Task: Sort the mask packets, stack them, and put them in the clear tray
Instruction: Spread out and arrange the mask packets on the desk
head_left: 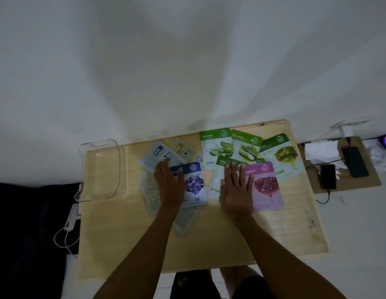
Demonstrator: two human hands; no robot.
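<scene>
Several mask packets lie spread on a low wooden table (123, 234). My left hand (169, 186) rests flat, fingers apart, on the blueberry packet (195, 186) and a pale face-down packet (160, 157). My right hand (236, 188) lies flat across an olive packet (218, 175) and the pink pomegranate packet (266, 186). Behind them sit the aloe vera packet (215, 147), the cucumber packet (247, 147) and a second olive packet (282, 154). More pale packets (150, 190) lie under and beside my left arm. The clear tray (99, 169) stands with nothing in it at the table's far left.
A white wall rises behind the table. To the right, a brown board (360, 182) holds two dark phones (354, 161) with cables and crumpled paper. A white power strip and cord (70, 221) lie left of the table beside dark fabric.
</scene>
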